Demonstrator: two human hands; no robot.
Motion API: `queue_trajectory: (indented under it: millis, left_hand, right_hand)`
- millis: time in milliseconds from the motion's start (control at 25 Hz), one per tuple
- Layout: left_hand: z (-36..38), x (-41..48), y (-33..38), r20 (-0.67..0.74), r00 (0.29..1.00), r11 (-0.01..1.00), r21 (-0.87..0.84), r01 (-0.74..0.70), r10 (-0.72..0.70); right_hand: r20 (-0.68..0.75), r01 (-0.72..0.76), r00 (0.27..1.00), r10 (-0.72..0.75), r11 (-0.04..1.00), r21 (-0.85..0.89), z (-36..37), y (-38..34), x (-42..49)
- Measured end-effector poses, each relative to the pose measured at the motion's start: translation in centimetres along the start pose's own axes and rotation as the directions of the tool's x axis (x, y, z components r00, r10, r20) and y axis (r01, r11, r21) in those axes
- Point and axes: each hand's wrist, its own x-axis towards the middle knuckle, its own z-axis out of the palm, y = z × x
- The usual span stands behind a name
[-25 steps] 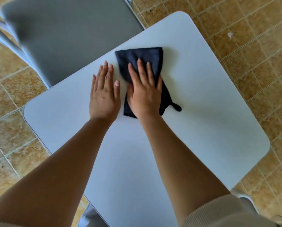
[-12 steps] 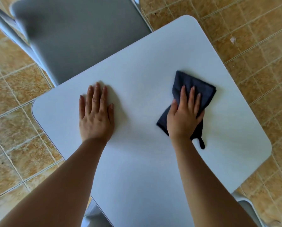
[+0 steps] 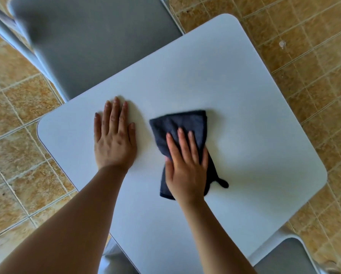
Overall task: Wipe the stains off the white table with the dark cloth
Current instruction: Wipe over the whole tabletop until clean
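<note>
The white table fills the middle of the view and I can make out no stain on it. A dark folded cloth lies near the table's centre, its small hanging loop trailing to the lower right. My right hand lies palm down on the cloth's near half with fingers together, pressing it to the surface. My left hand rests flat on the bare tabletop to the left of the cloth, fingers spread, a short gap between it and the cloth.
A grey chair seat with a pale frame stands against the table's far left edge. Another grey chair shows at the near right corner. Tan floor tiles surround the table.
My right hand has slid the cloth from the table's right side back to the left, toward the centre. My left hand stays flat on the table.
</note>
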Motion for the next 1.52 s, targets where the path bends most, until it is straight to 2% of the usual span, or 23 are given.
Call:
queue_trajectory:
  millis: [80, 200, 280, 360, 440, 560, 640, 720, 840, 1000, 1120, 1240, 1400, 1520]
  left_hand:
    - [0.1, 0.1, 0.0, 0.0, 1.0, 1.0, 0.0, -0.001, 0.001]
    - [0.2, 0.1, 0.0, 0.01, 1.0, 1.0, 0.0, -0.005, 0.005]
    - [0.3, 0.1, -0.1, 0.016, 1.0, 1.0, 0.001, -0.008, 0.008]
    - [0.2, 0.0, -0.1, 0.022, 1.0, 1.0, 0.007, -0.012, 0.012]
    - [0.2, 0.0, -0.2, 0.022, 1.0, 1.0, 0.016, -0.017, 0.016]
    - [0.4, -0.1, -0.2, 0.005, 1.0, 1.0, 0.016, -0.027, 0.026]
    - [0.2, -0.2, 0.0, -0.018, 1.0, 1.0, 0.009, -0.018, 0.018]
    - [-0.1, -0.8, 1.1, -0.056, 0.998, 1.0, -0.016, -0.022, 0.021]
    - [0.3, -2.5, 4.9, -0.062, 0.991, 0.99, -0.072, -0.123, 0.119]
    - [1.9, -3.9, 7.5, 0.048, 0.979, 0.979, -0.065, -0.195, 0.198]
    - [2.2, -3.8, 7.1, 0.052, 0.977, 0.978, -0.037, -0.205, 0.207]
    - [2.2, -3.7, 7.5, 0.008, 0.98, 0.979, -0.046, -0.197, 0.198]
    - [2.2, -1.7, 8.5, -0.101, 0.963, 0.964, -0.062, -0.258, 0.251]
    - [2.6, 1.4, 10.8, -0.056, 0.969, 0.967, -0.075, -0.244, 0.24]
  right_hand:
    - [-0.008, -0.085, 0.996, 0.084, 0.996, -0.041, -0.6, 3.2, -1.4]
    - [-0.065, -0.321, 0.946, 0.317, 0.945, -0.059, -0.7, 6.6, 1.4]
    - [-0.095, -0.445, 0.893, 0.441, 0.895, -0.023, -0.3, 6.8, 5.2]
    - [-0.1, -0.488, 0.868, 0.487, 0.873, 0.012, 0.3, 5.8, 8.7]
    - [-0.118, -0.445, 0.887, 0.447, 0.895, 0.042, 0.9, 4.0, 10.8]
    - [-0.165, -0.272, 0.947, 0.276, 0.961, 0.044, 1.2, 1.6, 9.2]
    - [-0.114, -0.154, 0.981, 0.157, 0.988, 0.035, 0.8, 0.5, 5.1]
    - [-0.036, -0.103, 0.994, 0.105, 0.994, 0.044, 0.2, 0.4, 0.1]
    - [0.013, -0.123, 0.992, 0.123, 0.992, 0.033, -0.5, 2.0, -6.4]
    - [0.013, -0.196, 0.98, 0.197, 0.979, -0.05, -1.8, 6.4, -10.3]
    - [-0.031, -0.352, 0.936, 0.351, 0.934, -0.067, -2.0, 10.7, -7.8]
    - [-0.094, -0.462, 0.884, 0.457, 0.886, -0.039, -1.5, 13.0, -1.0]
    - [-0.133, -0.398, 0.91, 0.394, 0.918, -0.003, -0.4, 10.2, 5.8]
    - [-0.113, -0.271, 0.956, 0.271, 0.962, 0.008, 0.0, 7.1, 4.6]
